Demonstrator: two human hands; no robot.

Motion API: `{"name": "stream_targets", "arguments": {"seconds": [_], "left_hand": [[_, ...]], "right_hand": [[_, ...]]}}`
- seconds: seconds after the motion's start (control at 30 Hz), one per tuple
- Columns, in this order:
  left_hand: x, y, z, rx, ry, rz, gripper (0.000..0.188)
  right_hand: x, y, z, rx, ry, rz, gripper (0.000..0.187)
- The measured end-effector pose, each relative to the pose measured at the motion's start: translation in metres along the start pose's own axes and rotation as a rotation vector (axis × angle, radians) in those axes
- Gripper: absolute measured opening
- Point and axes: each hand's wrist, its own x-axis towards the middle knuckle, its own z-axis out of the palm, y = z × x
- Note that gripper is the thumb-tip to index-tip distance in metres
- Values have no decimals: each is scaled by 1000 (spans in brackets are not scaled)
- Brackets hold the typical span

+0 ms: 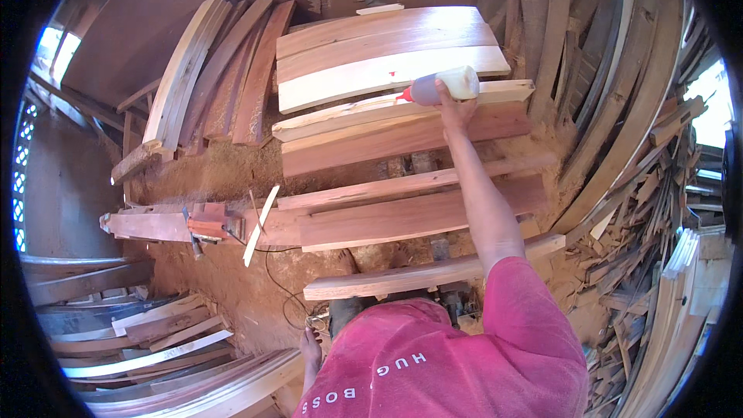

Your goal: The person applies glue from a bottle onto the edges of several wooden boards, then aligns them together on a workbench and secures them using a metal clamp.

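Observation:
My right hand (455,111) is closed round a squeeze bottle (445,87) with a pale base, a dark lower body and a red nozzle. The bottle lies tilted almost flat, nozzle to the left, over the long edge of a pale plank (333,118). A wet-looking streak runs along that edge, left of the nozzle. Beyond it lies a wide panel (379,39) of pale and reddish boards, with a small red mark on its near strip. My left hand (311,348) hangs low beside my body; its fingers are too small to make out.
Reddish planks (418,213) lie across supports between me and the panel. At left, a tool with dark metal parts (207,228) rests on a beam. Boards lean at the back left (186,70); curved timbers (619,101) and offcuts (658,193) crowd the right. Sawdust covers the ground.

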Motion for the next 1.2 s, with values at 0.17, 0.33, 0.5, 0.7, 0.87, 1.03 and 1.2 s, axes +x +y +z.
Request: {"name": "stream_targets", "arguments": {"seconds": [0.17, 0.33, 0.5, 0.7, 0.87, 1.03, 1.2], "left_hand": [[-1, 13, 6, 21, -10, 29, 49], [7, 14, 8, -4, -11, 3, 50], [6, 30, 14, 75, -44, 42, 50], [-2, 51, 10, 140, -77, 112, 51], [-2, 42, 3, 167, -44, 108, 52], [0, 45, 7, 168, -62, 124, 54], [-2, 41, 3, 112, -56, 50, 54]], "right_hand": [[29, 7, -38, 10, 101, -117, 78], [50, -5, -73, -104, 148, -173, 72], [81, -9, -119, -271, 224, -284, 74], [99, -26, -156, -308, 366, -116, 75], [102, -42, -157, -62, 341, -150, 74], [143, -27, -206, -234, 393, -262, 77], [146, -46, -214, -174, 413, -216, 83]]}}
